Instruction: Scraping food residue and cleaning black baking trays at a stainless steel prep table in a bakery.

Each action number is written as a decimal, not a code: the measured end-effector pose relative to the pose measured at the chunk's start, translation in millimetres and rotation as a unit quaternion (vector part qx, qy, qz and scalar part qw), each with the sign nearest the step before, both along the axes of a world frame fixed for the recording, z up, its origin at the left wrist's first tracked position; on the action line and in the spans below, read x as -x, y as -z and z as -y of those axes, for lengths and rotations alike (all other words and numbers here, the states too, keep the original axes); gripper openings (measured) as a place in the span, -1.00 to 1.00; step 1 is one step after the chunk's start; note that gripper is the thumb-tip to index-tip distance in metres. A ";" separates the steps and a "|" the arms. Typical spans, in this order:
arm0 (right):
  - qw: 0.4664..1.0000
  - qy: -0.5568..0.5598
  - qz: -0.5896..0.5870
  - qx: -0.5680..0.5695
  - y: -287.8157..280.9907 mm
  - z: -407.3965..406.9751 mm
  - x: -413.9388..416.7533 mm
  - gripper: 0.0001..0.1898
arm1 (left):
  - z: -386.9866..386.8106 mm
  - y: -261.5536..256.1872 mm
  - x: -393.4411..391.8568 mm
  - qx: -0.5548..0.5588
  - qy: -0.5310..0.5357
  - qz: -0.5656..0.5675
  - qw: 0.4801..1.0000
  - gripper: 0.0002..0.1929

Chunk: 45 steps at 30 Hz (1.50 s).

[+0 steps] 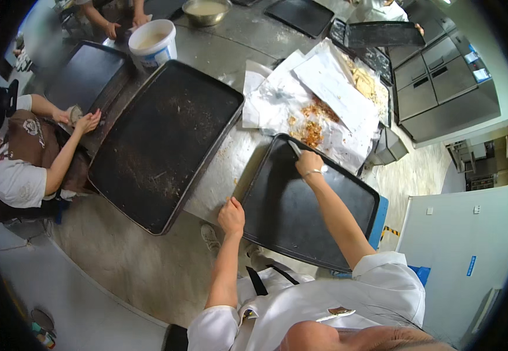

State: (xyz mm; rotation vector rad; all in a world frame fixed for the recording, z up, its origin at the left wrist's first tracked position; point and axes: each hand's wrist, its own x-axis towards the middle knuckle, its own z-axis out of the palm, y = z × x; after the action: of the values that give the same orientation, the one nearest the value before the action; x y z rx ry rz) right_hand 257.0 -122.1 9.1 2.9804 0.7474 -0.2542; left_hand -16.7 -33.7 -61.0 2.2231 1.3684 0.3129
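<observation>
My right hand grips a scraper with a pale metal look, its tip at the far corner of a black baking tray. At that tray's left edge is my left hand, its fingers curled; whether they hold the rim is not plain. To the left lies a stack of dark baking trays, the top one marked with crumbs and residue. Beyond the tray before me, crumpled white baking paper bears brown crumbs and pale yellow scraps.
A co-worker in a brown apron works at the left beside more trays. A white bucket and a steel bowl stand on the metal table. Other people's hands show at the far side; one person holds a dark tray.
</observation>
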 end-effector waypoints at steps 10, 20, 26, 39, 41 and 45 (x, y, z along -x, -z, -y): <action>0.979 -0.198 -0.038 -0.034 5.2 98.7 132.1 -0.80 | -1.2 6.8 6.4 0.001 0.006 0.040 0.999 -0.63; 0.982 -0.181 0.062 -0.006 26.0 49.6 -42.0 -0.91 | 0.5 10.3 -0.1 -0.026 0.037 0.039 0.998 -0.61; 0.978 -0.097 0.153 -0.107 -28.2 36.6 -86.7 -0.93 | 1.8 4.0 -5.9 -0.019 0.029 -0.009 0.999 -0.61; 0.937 -0.324 -0.116 -0.058 -0.2 155.1 188.9 -0.80 | -0.9 3.4 1.8 0.010 0.033 -0.008 0.999 -0.61; 0.962 -0.246 -0.017 -0.120 8.6 124.7 162.1 -0.83 | -2.2 3.3 -1.2 0.016 0.035 -0.014 0.999 -0.61; 0.968 -0.217 0.048 -0.120 37.6 44.4 39.5 -0.91 | 5.0 1.1 -2.5 -0.015 0.051 -0.017 0.998 -0.60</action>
State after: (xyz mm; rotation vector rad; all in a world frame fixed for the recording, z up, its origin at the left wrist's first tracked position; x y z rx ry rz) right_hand 217.5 -166.5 -28.5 2.9049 1.4759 0.0069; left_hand -14.2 -38.7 -62.1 2.3242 1.2691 0.2630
